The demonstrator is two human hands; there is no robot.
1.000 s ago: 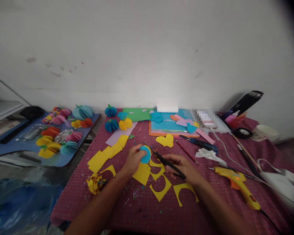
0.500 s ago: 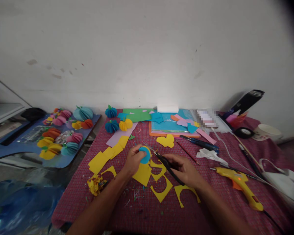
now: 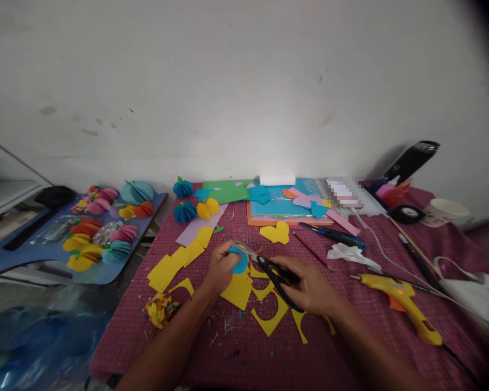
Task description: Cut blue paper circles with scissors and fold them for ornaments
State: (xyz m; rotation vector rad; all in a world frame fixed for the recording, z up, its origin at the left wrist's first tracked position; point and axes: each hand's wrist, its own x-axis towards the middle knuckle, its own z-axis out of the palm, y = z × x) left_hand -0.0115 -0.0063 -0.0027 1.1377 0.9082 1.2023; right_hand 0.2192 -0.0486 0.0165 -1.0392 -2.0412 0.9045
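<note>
My left hand (image 3: pixel 220 266) pinches a small blue paper disc (image 3: pixel 240 260) over a yellow sheet (image 3: pixel 237 289). My right hand (image 3: pixel 312 286) grips black-handled scissors (image 3: pixel 269 266), whose blades reach the disc's top edge. Yellow paper offcuts (image 3: pixel 273 320) with round cut-outs lie under and in front of both hands on the red checked tablecloth (image 3: pixel 244 353).
A yellow glue gun (image 3: pixel 407 307) lies at the right with its cord. A yellow heart (image 3: pixel 276 232), blue-handled cutter (image 3: pixel 330 234), coloured paper stack (image 3: pixel 285 209) and paper balls (image 3: pixel 195 209) sit behind. A blue tray (image 3: pixel 85 271) of paper balls stands left. A crumpled yellow scrap (image 3: pixel 160 309) is near-left.
The scissors have swung left and their blades have closed onto the blue disc's edge. My left hand has turned the disc slightly. The view has shifted a little.
</note>
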